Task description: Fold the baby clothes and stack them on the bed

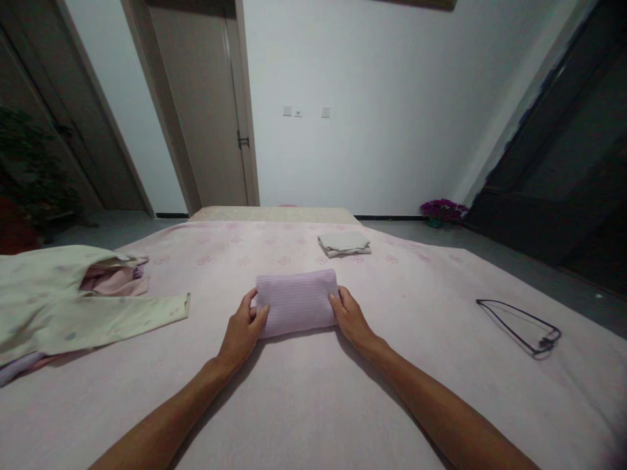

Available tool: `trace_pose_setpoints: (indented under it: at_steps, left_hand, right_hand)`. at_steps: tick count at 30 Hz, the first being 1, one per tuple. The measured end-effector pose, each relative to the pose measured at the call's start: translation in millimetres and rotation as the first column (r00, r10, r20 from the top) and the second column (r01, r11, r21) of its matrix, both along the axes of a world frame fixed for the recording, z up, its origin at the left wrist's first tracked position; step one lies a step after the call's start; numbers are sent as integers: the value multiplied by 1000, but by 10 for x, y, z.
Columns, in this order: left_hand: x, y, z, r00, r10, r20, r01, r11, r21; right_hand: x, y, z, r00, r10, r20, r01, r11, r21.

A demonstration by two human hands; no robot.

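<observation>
A lilac ribbed cloth (296,303), folded into a neat rectangle, is held between both hands over the pink bedspread. My left hand (243,324) grips its left edge, thumb on the front face and fingers behind. On the opposite edge, my right hand (349,316) pinches the cloth the same way, thumb in front. The cloth's far side and the fingertips behind it are hidden. Beyond it and a little to the right lies a folded whitish cloth (344,244), apart from both hands.
A pale yellow patterned garment (53,300) lies on other clothes at the left. On the right rests a black wire hanger (519,326). The pink flowered bedspread (304,411) covers the surface. A door (200,104) and purple flowers (442,210) are farther back.
</observation>
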State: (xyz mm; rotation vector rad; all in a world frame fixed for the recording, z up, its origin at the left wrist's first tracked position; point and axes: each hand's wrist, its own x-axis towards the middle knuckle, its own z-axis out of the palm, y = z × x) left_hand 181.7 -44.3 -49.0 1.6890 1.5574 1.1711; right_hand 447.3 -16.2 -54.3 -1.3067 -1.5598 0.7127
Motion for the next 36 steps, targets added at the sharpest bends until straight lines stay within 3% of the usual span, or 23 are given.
trace_pose_setpoints:
  at_steps: [4,8,14,17,20,22,25,29,33,36]
  left_hand:
    - [-8,63,-15,998,39,-49,-40,999,-11]
    - [-47,125,-39,981,62,-186,-76,995,-69]
    - [-132,172,42,881,40,-472,-114,985,-128]
    - [-140,173,87,818,127,-561,-96,992,85]
    - [-51,201,75,803,120,-584,94,941,324]
    - [50,235,36,776,41,-630,230,911,343]
    - [177,286,-39,711,-36,-702,289,925,246]
    - [192,342,-114,653,-112,-749,278,955,99]
    - [114,441,-184,696,-143,-704,253,966,54]
    - [28,539,-210,751,-99,-653,145,989,17]
  right_hand:
    - [-67,222,-16,995,-57,88,64,995,-80]
    - [-102,323,-19,952,-116,282,160,977,-139]
    - [-83,300,42,864,-128,486,211,970,-120]
    - [-92,237,95,810,-201,550,200,978,62]
    - [-157,171,143,776,-238,584,66,952,300]
    - [-218,143,149,759,-157,632,-85,938,336]
    - [-277,135,109,676,8,737,-240,948,210]
    - [-234,193,16,616,139,775,-249,968,25]
    - [-116,298,-90,659,129,741,-177,984,-13]
    - [-47,355,-132,684,91,724,-104,994,-27]
